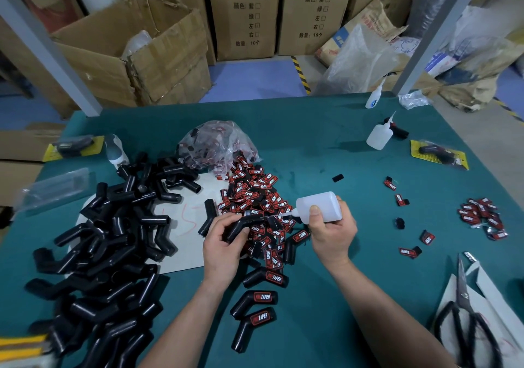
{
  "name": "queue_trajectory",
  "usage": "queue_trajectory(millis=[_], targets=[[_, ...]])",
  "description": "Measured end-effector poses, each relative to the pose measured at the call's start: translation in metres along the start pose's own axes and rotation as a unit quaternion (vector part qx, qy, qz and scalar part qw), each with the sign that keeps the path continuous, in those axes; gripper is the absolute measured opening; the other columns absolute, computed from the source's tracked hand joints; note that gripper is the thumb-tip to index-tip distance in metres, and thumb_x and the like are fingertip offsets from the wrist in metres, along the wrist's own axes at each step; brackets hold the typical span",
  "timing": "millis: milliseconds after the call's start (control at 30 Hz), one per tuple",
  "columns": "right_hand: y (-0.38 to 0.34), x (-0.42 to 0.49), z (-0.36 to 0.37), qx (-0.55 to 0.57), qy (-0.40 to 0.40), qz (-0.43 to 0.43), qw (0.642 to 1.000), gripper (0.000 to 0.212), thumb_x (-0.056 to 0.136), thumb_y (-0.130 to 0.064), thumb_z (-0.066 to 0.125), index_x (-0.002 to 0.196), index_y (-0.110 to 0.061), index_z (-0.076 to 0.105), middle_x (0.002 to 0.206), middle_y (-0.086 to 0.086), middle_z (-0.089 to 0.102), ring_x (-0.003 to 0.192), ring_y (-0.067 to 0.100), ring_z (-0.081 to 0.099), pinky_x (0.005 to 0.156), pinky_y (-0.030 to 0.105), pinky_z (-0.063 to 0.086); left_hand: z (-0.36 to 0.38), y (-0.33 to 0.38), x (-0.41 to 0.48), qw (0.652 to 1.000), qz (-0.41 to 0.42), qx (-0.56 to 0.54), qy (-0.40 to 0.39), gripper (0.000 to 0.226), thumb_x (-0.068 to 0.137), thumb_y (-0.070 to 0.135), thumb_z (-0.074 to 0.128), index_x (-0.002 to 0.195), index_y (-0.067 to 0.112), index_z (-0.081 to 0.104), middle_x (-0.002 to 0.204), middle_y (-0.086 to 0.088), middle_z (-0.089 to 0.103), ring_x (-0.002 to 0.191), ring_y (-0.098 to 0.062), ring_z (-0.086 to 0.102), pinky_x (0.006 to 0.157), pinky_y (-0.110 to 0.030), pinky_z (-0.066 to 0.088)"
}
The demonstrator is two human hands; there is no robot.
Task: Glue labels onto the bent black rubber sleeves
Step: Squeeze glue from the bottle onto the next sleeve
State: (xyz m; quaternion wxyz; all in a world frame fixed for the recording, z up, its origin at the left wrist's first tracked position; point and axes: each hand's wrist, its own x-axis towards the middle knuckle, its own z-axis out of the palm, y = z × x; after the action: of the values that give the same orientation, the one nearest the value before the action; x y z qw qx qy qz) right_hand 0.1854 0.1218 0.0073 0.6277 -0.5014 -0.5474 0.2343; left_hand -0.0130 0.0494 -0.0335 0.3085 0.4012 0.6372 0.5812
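While the left hand (224,243) curls its fingers and thumb round one bent black rubber sleeve (241,227), holding it over the near edge of the heap of labels (255,194), the right hand (333,231) grips a translucent glue bottle (320,206) turned on its side. The thumb presses on the bottle's wall and the fingers wrap behind it. The nozzle points left, its tip at the upper end of the held sleeve; whether it touches the rubber cannot be told. The labels are red and black, spilling from a clear plastic bag (218,143) at the middle of the green table (326,146). To the left lies a big pile of unlabelled sleeves (113,240), partly on a white sheet (181,243). Nearer the person, below the hands, a few labelled sleeves (255,299) lie with their red labels facing up. On the right side sit a smaller cluster of labels (482,216) and some loose ones, with scissors (465,311) at the near right corner. Two more bottles, a second bottle (380,136) and a third bottle (374,96), stand toward the far edge. Cardboard boxes (243,13) are stacked on the floor beyond the table.
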Motion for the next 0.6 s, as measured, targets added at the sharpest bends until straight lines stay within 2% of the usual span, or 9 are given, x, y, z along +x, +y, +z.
queue_trajectory(millis=[167, 233, 367, 467, 600], targets=[[0.0, -0.002, 0.0, -0.006, -0.018, -0.019, 1.0, 0.023, 0.081, -0.034, 0.066, 0.081, -0.014, 0.054, 0.071, -0.011, 0.049, 0.062, 0.01, 0.043, 0.06, 0.009, 0.038, 0.0, 0.003, 0.0, 1.0, -0.005, 0.002, 0.0, 0.042, 0.086, 0.0, 0.08, 0.106, 0.037, 0.074, 0.113, 0.017, 0.068, 0.114, -0.006, 0.064, 0.103, -0.015, 0.045], [0.0, -0.002, 0.0, -0.009, -0.022, -0.021, 0.999, 0.023, 0.081, -0.033, 0.066, 0.08, -0.014, 0.054, 0.07, -0.009, 0.048, 0.061, 0.01, 0.042, 0.059, 0.008, 0.037, 0.0, 0.005, -0.001, 1.0, -0.012, 0.0, 0.0, 0.041, 0.086, 0.0, 0.081, 0.106, 0.035, 0.074, 0.112, 0.019, 0.068, 0.114, -0.006, 0.064, 0.103, -0.016, 0.046], [0.002, -0.003, 0.001, -0.01, -0.021, -0.022, 0.999, 0.032, 0.081, -0.033, 0.066, 0.081, -0.001, 0.06, 0.072, 0.001, 0.051, 0.063, 0.011, 0.045, 0.06, 0.009, 0.039, 0.0, 0.008, -0.002, 1.0, -0.026, -0.001, 0.007, 0.037, 0.086, 0.001, 0.081, 0.107, 0.03, 0.074, 0.111, 0.02, 0.068, 0.113, -0.004, 0.065, 0.103, -0.019, 0.047], [0.003, -0.003, 0.001, -0.013, -0.019, -0.021, 0.999, 0.033, 0.081, -0.034, 0.066, 0.081, -0.002, 0.059, 0.072, -0.002, 0.051, 0.063, 0.01, 0.045, 0.06, 0.009, 0.039, 0.0, 0.01, -0.002, 0.999, -0.031, -0.001, 0.006, 0.036, 0.086, 0.001, 0.08, 0.107, 0.029, 0.074, 0.11, 0.02, 0.068, 0.112, -0.004, 0.065, 0.103, -0.019, 0.048], [0.003, -0.005, 0.003, -0.013, -0.024, -0.027, 0.999, 0.035, 0.082, -0.034, 0.066, 0.082, 0.001, 0.061, 0.072, 0.002, 0.053, 0.063, 0.018, 0.049, 0.057, 0.02, 0.042, 0.0, 0.011, -0.003, 1.0, -0.025, -0.007, 0.005, 0.039, 0.086, 0.0, 0.081, 0.104, 0.034, 0.074, 0.109, 0.018, 0.069, 0.11, -0.005, 0.065, 0.098, -0.015, 0.048]])
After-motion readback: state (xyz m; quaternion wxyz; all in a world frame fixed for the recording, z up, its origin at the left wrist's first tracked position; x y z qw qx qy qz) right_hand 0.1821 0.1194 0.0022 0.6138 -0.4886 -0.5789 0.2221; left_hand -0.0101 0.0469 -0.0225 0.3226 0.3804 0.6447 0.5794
